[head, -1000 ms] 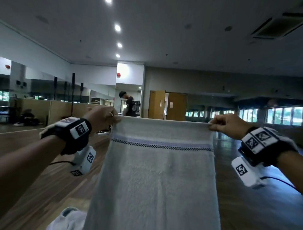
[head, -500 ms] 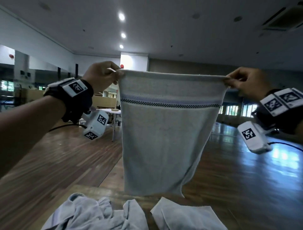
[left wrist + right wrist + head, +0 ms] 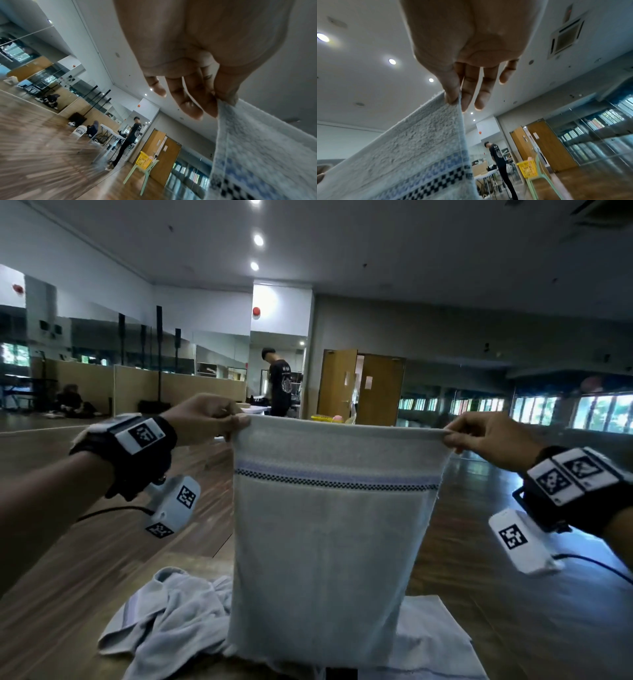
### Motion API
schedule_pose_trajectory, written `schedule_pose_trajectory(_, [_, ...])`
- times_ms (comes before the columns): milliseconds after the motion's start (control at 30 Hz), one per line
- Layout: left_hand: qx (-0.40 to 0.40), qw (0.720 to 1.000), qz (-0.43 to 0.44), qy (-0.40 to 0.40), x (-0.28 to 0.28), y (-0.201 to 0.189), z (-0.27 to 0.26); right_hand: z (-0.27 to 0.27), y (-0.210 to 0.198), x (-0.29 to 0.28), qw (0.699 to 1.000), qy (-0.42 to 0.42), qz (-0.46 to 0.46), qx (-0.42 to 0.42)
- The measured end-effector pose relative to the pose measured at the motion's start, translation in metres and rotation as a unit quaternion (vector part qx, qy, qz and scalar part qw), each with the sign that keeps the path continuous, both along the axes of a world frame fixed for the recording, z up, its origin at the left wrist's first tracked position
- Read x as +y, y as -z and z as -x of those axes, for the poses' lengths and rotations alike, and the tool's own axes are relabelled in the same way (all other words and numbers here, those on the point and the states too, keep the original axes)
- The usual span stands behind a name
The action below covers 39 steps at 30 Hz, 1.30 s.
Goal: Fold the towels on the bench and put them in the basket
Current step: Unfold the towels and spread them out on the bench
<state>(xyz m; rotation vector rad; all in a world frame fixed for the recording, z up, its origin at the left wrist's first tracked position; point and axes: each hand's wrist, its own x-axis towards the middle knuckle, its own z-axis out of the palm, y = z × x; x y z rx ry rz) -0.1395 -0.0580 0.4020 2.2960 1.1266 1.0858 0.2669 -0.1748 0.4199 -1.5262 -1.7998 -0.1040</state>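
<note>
Lowered since a moment ago, the striped towel (image 3: 329, 559) hangs toward 6 o'clock, its lower hem now meeting the bench (image 3: 68, 642), top corners pinched by left hand (image 3: 209, 419) and right hand (image 3: 486, 440).

The left hand (image 3: 197, 47) pinches a corner of the pale towel (image 3: 260, 155) between thumb and fingers (image 3: 192, 108). Below the fingers, well apart, a yellow basket (image 3: 143, 160) sits on a green chair (image 3: 145, 174).

No readable text, labels or numbers anywhere.
</note>
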Motion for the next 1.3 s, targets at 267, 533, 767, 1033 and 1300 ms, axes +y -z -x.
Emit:
schedule_pose_trajectory(267, [0.285,0.954,0.087,0.025,0.029,0.178,-0.008,-0.016,0.193,0.027,0.972,0.009,0.212,-0.104])
schedule_pose_trajectory(533, [0.410,0.903,0.123,0.036,0.031,0.344,-0.012,-0.018,0.356,0.033,0.933,0.001,0.340,-0.117])
schedule_pose_trajectory(767, [0.260,0.963,0.063,-0.044,0.073,0.370,-0.019,-0.024,0.374,0.078,0.940,0.028,0.331,-0.082])
schedule_pose_trajectory(1033, [0.282,0.951,0.091,-0.092,0.132,0.372,-0.045,-0.023,0.368,0.146,0.935,0.050,0.326,-0.129])
schedule_pose_trajectory(1300, [0.378,0.913,0.140,-0.061,0.147,0.388,-0.063,-0.019,0.394,0.171,0.916,0.012,0.375,-0.141])
